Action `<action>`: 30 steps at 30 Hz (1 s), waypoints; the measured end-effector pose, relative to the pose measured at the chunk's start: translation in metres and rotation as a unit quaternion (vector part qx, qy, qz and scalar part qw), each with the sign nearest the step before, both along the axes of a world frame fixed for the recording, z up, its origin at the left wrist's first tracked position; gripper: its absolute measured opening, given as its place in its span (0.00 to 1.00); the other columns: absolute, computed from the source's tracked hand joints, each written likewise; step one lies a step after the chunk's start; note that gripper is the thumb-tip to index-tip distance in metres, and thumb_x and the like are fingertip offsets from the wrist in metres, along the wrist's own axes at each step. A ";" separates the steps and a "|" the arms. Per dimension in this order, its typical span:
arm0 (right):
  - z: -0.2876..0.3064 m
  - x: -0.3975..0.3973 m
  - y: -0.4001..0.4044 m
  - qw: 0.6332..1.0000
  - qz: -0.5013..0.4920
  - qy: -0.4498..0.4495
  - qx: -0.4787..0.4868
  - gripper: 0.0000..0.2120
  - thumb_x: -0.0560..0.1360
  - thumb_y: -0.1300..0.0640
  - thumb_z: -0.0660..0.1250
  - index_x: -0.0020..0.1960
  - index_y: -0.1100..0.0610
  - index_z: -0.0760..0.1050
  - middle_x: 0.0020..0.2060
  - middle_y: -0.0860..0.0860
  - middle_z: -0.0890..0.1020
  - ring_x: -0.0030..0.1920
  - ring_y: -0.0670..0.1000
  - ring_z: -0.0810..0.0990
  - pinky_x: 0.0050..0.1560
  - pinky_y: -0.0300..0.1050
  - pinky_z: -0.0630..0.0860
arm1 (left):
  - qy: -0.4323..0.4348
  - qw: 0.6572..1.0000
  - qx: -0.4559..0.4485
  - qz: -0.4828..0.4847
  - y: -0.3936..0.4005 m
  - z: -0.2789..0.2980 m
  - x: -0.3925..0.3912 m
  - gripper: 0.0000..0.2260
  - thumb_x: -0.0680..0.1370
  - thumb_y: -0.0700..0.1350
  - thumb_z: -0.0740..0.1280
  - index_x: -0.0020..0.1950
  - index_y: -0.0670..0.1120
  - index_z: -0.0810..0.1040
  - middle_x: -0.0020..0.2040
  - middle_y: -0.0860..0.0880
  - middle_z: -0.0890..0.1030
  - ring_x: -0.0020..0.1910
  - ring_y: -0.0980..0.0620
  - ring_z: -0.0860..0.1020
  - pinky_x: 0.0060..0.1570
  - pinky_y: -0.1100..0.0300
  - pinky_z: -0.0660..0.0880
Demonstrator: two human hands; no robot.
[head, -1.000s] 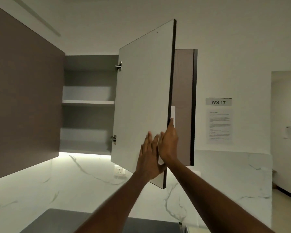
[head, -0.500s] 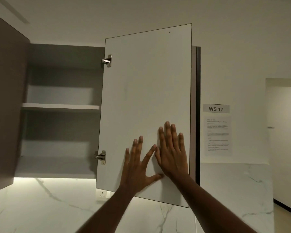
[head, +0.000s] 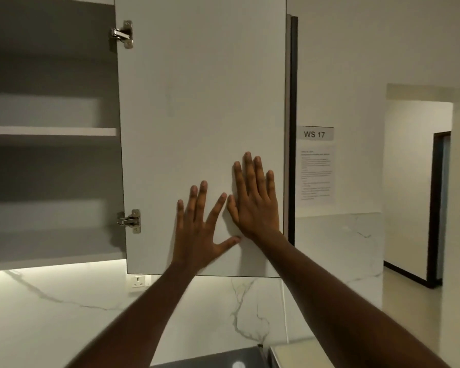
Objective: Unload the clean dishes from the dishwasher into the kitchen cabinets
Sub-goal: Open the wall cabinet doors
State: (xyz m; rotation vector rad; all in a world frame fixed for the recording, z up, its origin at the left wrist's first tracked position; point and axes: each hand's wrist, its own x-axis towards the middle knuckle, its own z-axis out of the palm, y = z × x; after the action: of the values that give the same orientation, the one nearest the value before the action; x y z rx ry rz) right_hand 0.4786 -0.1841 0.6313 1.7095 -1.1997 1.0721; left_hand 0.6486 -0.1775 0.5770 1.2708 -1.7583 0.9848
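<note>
The upper cabinet's door (head: 197, 102) stands swung wide open to the right, its pale inner face towards me. My left hand (head: 199, 229) lies flat against the door's lower part with fingers spread. Beside it, slightly higher, my right hand (head: 255, 203) presses flat near the door's right edge. Neither hand holds anything. The open cabinet (head: 48, 168) on the left shows a white shelf (head: 51, 131) and grey walls, with no dishes seen inside. No dishwasher is in view.
A marble-patterned backsplash (head: 64, 314) with a wall socket (head: 139, 281) runs below the cabinet. A "WS 17" sign (head: 314, 134) and a printed sheet hang on the right wall. A doorway (head: 441, 208) opens at the far right. A dark appliance top (head: 223, 362) shows at the bottom.
The door has swung further open to the right, now facing me flat. Both hands went from its edge to pressing flat on its inner face. My view moved closer.
</note>
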 end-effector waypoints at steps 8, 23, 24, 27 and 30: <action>-0.047 -0.034 0.048 0.994 -0.001 0.103 0.040 0.34 0.86 0.44 0.52 0.86 0.55 0.43 0.84 0.59 0.41 0.84 0.61 0.39 0.81 0.64 0.50 | 0.028 0.998 0.044 0.025 0.046 -0.013 -0.014 0.44 0.78 0.74 0.55 0.85 0.52 0.44 0.84 0.42 0.39 0.83 0.39 0.43 0.77 0.36 0.59; -0.252 -0.145 0.204 0.973 0.048 0.074 0.212 0.39 0.77 0.57 0.66 0.84 0.58 0.54 0.85 0.59 0.47 0.84 0.59 0.42 0.81 0.63 0.51 | 0.042 0.986 0.154 0.039 0.203 -0.163 -0.150 0.38 0.82 0.56 0.58 0.84 0.39 0.44 0.84 0.41 0.41 0.84 0.44 0.44 0.80 0.42 0.53; -0.277 -0.154 0.218 0.970 0.042 0.052 0.235 0.38 0.78 0.56 0.67 0.84 0.57 0.55 0.85 0.58 0.47 0.84 0.58 0.42 0.82 0.62 0.51 | 0.036 0.985 0.166 0.031 0.214 -0.179 -0.160 0.39 0.82 0.56 0.59 0.84 0.39 0.44 0.84 0.41 0.41 0.84 0.44 0.43 0.80 0.42 0.53; -0.335 -0.187 0.264 0.952 0.030 0.016 0.304 0.37 0.77 0.60 0.65 0.83 0.57 0.58 0.85 0.58 0.49 0.85 0.57 0.43 0.82 0.61 0.51 | -0.019 0.974 0.226 -0.007 0.246 -0.229 -0.188 0.41 0.81 0.53 0.64 0.84 0.39 0.45 0.85 0.41 0.43 0.84 0.44 0.44 0.80 0.42 0.53; -0.374 -0.224 0.310 0.927 -0.009 0.006 0.376 0.39 0.74 0.61 0.67 0.82 0.59 0.59 0.84 0.59 0.52 0.84 0.59 0.46 0.83 0.61 0.50 | -0.008 0.951 0.300 -0.072 0.276 -0.276 -0.217 0.42 0.78 0.49 0.70 0.84 0.39 0.50 0.85 0.42 0.49 0.84 0.44 0.49 0.81 0.42 0.55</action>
State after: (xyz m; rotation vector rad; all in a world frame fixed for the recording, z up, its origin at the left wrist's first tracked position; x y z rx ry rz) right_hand 0.2545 0.1255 0.2573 2.2470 -1.7562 0.6027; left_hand 0.4319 0.0986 0.3010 1.4608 -2.2212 0.3779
